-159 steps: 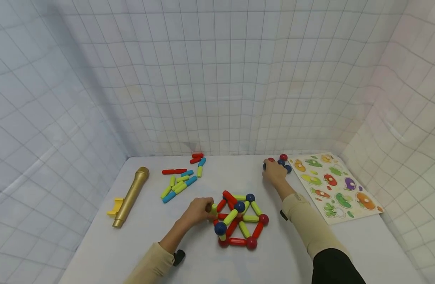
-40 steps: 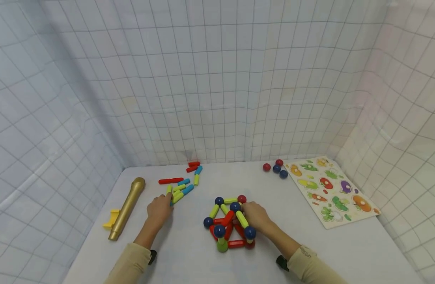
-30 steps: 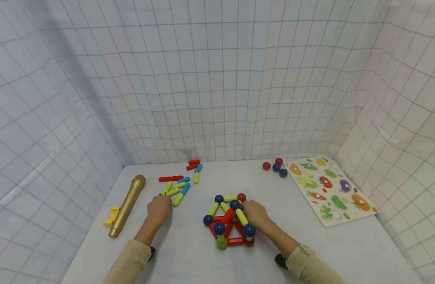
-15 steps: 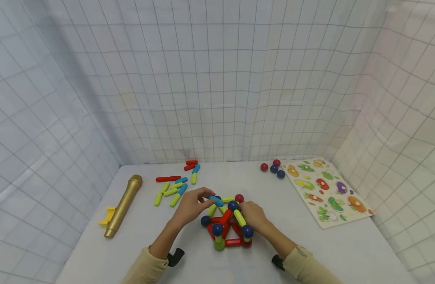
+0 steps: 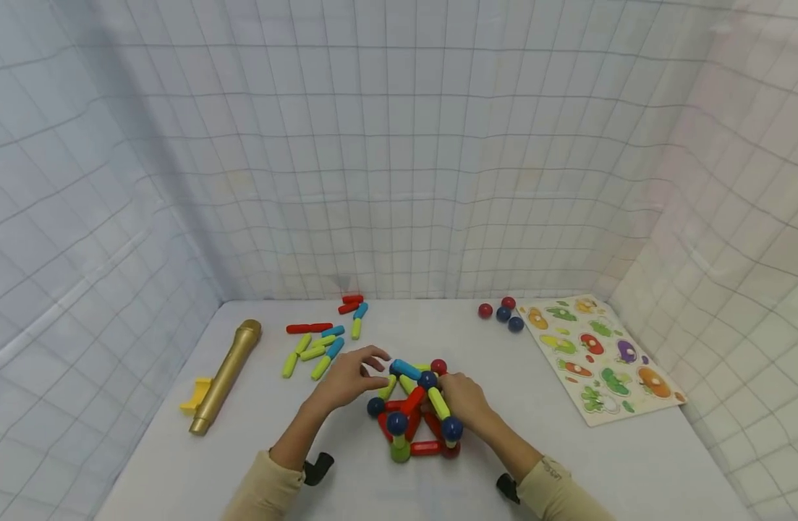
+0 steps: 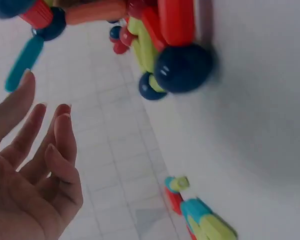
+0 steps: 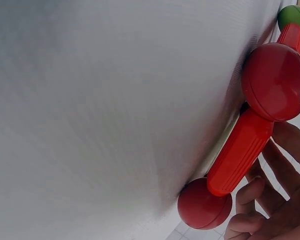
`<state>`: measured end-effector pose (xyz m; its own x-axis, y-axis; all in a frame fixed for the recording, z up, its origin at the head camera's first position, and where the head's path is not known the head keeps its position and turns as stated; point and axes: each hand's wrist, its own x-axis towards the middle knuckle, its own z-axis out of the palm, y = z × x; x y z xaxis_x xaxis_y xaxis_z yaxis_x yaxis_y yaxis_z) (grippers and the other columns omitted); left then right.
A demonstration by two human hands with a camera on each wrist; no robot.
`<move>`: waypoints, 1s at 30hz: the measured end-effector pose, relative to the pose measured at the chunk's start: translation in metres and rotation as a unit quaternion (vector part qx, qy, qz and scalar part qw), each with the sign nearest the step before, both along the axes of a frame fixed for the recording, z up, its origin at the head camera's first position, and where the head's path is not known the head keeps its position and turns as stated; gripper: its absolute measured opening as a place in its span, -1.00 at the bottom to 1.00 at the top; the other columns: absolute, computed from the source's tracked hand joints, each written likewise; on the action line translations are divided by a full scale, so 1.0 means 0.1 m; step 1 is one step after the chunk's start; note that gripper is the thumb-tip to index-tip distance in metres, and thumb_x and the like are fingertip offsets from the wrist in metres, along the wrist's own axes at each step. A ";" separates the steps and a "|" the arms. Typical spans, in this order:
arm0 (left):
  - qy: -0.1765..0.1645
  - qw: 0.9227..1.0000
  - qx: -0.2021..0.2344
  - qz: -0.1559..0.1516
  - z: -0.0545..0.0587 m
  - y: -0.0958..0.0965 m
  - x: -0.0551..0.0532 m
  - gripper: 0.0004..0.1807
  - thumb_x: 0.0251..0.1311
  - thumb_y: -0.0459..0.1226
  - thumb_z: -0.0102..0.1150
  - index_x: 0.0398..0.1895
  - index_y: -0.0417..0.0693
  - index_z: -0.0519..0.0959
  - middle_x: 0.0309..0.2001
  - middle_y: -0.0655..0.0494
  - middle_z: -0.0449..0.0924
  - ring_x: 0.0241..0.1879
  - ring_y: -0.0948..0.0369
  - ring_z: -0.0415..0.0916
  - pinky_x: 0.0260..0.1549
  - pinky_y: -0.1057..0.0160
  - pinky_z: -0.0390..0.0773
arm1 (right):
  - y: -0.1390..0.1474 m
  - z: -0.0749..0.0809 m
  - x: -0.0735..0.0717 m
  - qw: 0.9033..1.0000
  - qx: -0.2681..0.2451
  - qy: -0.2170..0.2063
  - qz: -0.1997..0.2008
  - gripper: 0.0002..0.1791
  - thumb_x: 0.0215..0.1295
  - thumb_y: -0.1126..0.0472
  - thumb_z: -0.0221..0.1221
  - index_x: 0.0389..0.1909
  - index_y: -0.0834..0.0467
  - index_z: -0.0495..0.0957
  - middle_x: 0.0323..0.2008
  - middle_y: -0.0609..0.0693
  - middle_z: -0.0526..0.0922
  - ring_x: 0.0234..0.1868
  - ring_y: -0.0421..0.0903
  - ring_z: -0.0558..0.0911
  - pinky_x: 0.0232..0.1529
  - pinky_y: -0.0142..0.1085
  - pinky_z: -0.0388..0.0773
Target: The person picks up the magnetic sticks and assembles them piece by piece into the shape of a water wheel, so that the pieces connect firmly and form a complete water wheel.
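A model of magnetic sticks and balls stands on the table in front of me, with red and yellow-green sticks between red, navy and green balls. On its raised top, a blue stick reaches out from a navy ball. My left hand hovers at the model's left with fingers spread; in the left wrist view, its thumb tip is right at the blue stick's free end. From the right side, my right hand grips the model near the top, its fingertips partly hidden behind a red stick in the right wrist view.
Loose red, blue and yellow-green sticks lie at the back left. Several red and navy balls sit at the back right, beside a vegetable picture board. A gold microphone-shaped tube leans on a yellow holder at left.
My left hand took a blue stick from the pile, brought it to the model and let go; it now sits on the top navy ball. The right hand has stayed at the model since 1.3 s ago.
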<state>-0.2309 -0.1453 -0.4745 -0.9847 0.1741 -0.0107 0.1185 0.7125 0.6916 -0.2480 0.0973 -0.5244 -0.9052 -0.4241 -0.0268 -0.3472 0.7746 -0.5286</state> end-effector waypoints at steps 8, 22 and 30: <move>-0.030 0.957 -0.263 0.121 -0.40 -0.45 -0.33 -0.60 0.20 -0.19 0.28 0.09 -0.11 0.55 -0.04 -0.19 0.58 -0.09 -0.10 0.53 -0.19 -0.09 0.61 | 0.02 0.00 -0.01 1.000 0.011 -0.009 -0.006 -0.60 0.07 -0.06 0.40 -0.38 0.21 0.62 -0.64 -0.09 0.46 -0.57 -0.18 0.42 -0.52 -0.40 0.40; -0.016 0.915 -0.391 0.098 -0.55 -0.53 -0.41 -0.45 0.23 -0.23 0.26 0.25 -0.27 0.43 -0.14 -0.22 0.60 -0.24 -0.06 0.58 -0.25 -0.02 0.67 | -0.02 0.00 -0.02 1.000 0.024 -0.013 -0.003 -0.59 0.05 -0.06 0.42 -0.35 0.22 0.62 -0.62 -0.08 0.48 -0.57 -0.16 0.43 -0.50 -0.38 0.39; -0.029 0.914 -0.391 0.099 -0.54 -0.56 -0.41 -0.44 0.30 -0.26 0.17 0.31 -0.34 0.36 0.06 -0.38 0.49 0.06 -0.21 0.49 -0.07 -0.07 0.63 | -0.02 0.01 -0.02 1.000 0.029 -0.005 -0.004 -0.59 0.04 -0.06 0.42 -0.37 0.22 0.61 -0.61 -0.07 0.49 -0.56 -0.16 0.43 -0.52 -0.38 0.39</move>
